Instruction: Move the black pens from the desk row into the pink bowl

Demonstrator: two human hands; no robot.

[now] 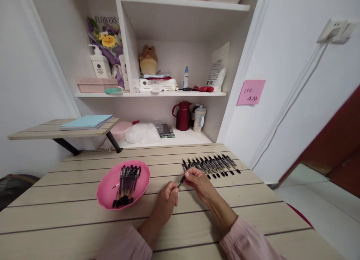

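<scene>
Over the middle of the table, a black pen (182,180) spans the gap between my hands, tilted up to the right. My left hand (168,198) is closed around its lower end, which the fingers mostly hide. At the upper end, the thumb and fingers of my right hand (199,183) pinch the dark tip. To the left, a pink bowl (101,189) with a wavy rim holds a bundle of dark pens (128,185). Just beyond my right hand, several black-ended pens (215,164) lie side by side in a slanted row.
The slatted wooden table (92,230) meets a white shelf unit (168,95) at the back. On the left, a small raised stand (36,129) carries blue paper (87,121). A red jug (183,115) and a pale cup (199,118) stand in the lower shelf.
</scene>
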